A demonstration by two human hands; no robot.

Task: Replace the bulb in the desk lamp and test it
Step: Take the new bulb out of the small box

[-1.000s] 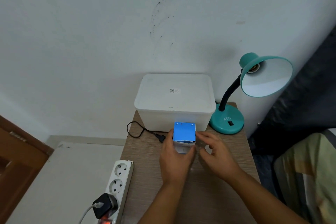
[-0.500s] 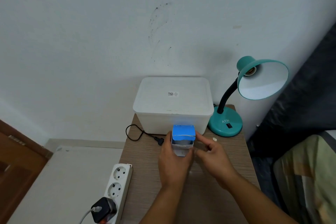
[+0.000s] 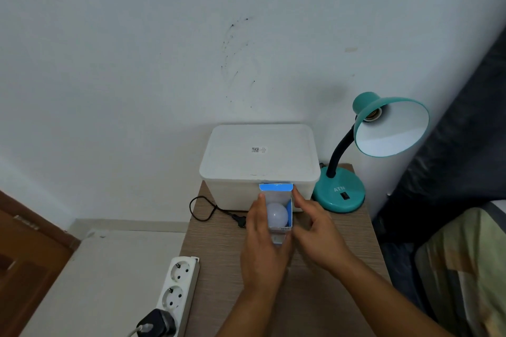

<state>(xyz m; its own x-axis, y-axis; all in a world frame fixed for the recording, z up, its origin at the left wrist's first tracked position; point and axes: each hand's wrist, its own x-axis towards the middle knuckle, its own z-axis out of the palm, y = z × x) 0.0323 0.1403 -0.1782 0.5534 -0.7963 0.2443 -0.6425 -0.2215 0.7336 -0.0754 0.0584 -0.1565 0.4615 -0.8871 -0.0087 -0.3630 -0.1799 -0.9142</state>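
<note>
A small blue and white bulb box (image 3: 276, 188) stands on the wooden table with its top flap folded back. A white bulb (image 3: 277, 214) shows inside the open box. My left hand (image 3: 261, 249) grips the box from the left and front. My right hand (image 3: 315, 224) is at the box's right side, fingertips touching the top right corner near the flap. The teal desk lamp (image 3: 339, 194) stands at the table's back right, its shade (image 3: 391, 128) tilted toward me with a bare socket (image 3: 373, 115) and no bulb in it.
A white lidded plastic bin (image 3: 260, 156) sits behind the box. The lamp's black plug and cord (image 3: 213, 212) lie loose on the wooden table (image 3: 315, 301). A white power strip (image 3: 178, 290) with one black plug in it lies at the left. Bedding is on the right.
The box's blue top flap has been swung fully open and back, which exposes the white bulb inside. My right hand moved from the flap to the box's right side.
</note>
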